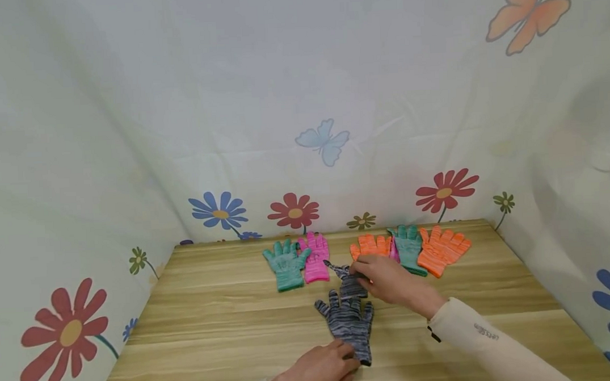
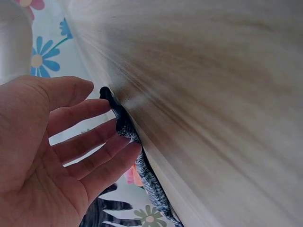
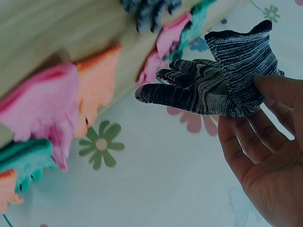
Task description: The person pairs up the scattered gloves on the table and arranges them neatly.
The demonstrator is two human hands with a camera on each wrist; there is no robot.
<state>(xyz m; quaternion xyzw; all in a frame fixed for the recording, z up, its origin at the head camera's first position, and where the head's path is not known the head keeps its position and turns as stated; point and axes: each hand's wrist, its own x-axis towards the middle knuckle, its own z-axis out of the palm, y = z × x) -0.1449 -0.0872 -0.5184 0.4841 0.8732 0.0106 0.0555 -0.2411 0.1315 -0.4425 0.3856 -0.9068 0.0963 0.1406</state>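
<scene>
My right hand [image 1: 391, 280] pinches a black-and-grey striped knit glove [image 3: 203, 92] between thumb and fingers, near the middle of the table. In the right wrist view the glove is raised, its fingers drooping to one side and its cuff folded up. A matching striped glove [image 1: 349, 324] lies flat in front of it, fingers pointing away from me. My left hand [image 1: 317, 370] rests by that glove's cuff, its loosely extended fingertips [image 2: 130, 153] right at the knit edge. The left palm shows nothing in it.
Back left on the wooden table [image 1: 213, 319] lie a green glove [image 1: 288, 268] and a pink glove [image 1: 316, 259], slightly overlapping. Back right are an orange glove [image 1: 371, 245], a green glove [image 1: 410, 248], another orange glove [image 1: 442, 250] and a sliver of pink. Flowered curtain walls [image 1: 260, 101] surround the table.
</scene>
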